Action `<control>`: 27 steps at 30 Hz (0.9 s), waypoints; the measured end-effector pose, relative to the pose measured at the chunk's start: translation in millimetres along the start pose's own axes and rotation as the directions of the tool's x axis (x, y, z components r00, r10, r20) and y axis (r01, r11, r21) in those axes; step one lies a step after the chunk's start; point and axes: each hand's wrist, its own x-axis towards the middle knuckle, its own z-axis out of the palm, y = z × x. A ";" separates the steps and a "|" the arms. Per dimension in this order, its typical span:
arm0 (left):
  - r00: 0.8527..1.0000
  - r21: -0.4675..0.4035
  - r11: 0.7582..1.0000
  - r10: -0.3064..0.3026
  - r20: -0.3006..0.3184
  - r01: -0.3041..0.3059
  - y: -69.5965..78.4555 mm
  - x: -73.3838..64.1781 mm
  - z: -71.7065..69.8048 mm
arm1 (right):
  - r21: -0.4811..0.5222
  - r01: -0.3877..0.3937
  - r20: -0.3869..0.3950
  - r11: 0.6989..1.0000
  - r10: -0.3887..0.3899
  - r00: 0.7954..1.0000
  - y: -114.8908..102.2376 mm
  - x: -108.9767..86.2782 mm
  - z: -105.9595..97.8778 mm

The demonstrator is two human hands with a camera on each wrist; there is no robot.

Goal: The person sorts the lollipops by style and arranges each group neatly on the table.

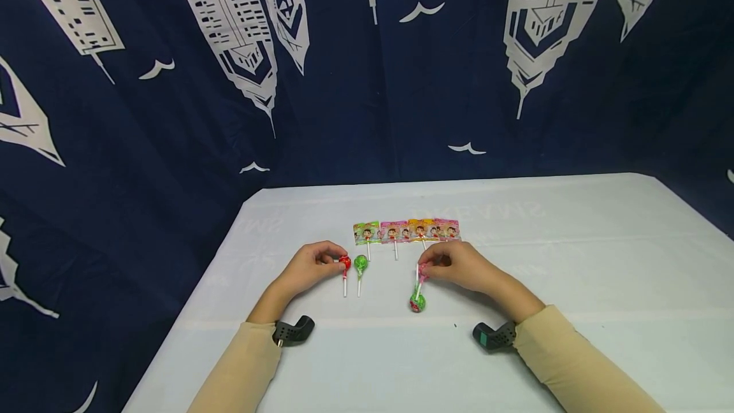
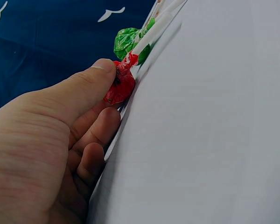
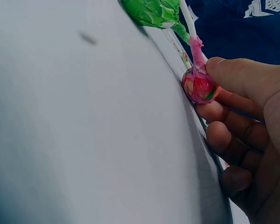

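My left hand (image 1: 311, 266) pinches the head of a red-wrapped lollipop (image 1: 345, 262) between thumb and fingers. Its white stick points toward me. Just right of it lies a green-wrapped lollipop (image 1: 360, 263), stick also toward me; in the left wrist view its green wrapper (image 2: 126, 42) shows behind the red one. With thumb and fingertips, my right hand (image 1: 459, 264) holds a pink-wrapped lollipop (image 3: 199, 87) by its head, close over the white surface. Beside that one lies a second green lollipop (image 1: 417, 302), turned the other way, with its head nearest me.
Behind the hands, several flat-packed lollipops in green (image 1: 366, 232), pink (image 1: 393, 231) and orange (image 1: 420, 228) wrappers lie in a row on the white-covered table (image 1: 367, 362). A dark blue printed curtain (image 1: 367, 113) hangs beyond the far edge.
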 end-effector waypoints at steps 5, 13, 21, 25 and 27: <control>1.000 0.002 1.000 0.001 -0.001 -0.001 -0.3 0.2 0.1 | 0.017 0.002 0.008 1.000 -0.002 1.000 0.2 0.4 -0.4; 1.000 -0.001 1.000 0.004 -0.001 -0.004 -2.1 1.1 0.3 | 0.050 -0.021 0.010 0.999 0.021 1.000 -0.2 -0.4 -0.2; 1.000 -0.003 1.000 -0.002 -0.002 0.002 -3.8 1.4 0.3 | 0.048 -0.036 -0.037 0.998 0.037 0.999 -1.8 0.2 -1.2; 1.000 -0.003 1.000 -0.002 -0.003 0.002 -4.0 1.1 0.4 | 0.046 -0.039 -0.052 0.998 0.041 0.998 -3.3 0.0 -2.0; 1.000 0.000 1.000 -0.003 -0.002 0.003 -3.8 0.7 0.4 | 0.048 -0.034 -0.061 0.998 0.037 0.997 -4.6 0.0 -2.0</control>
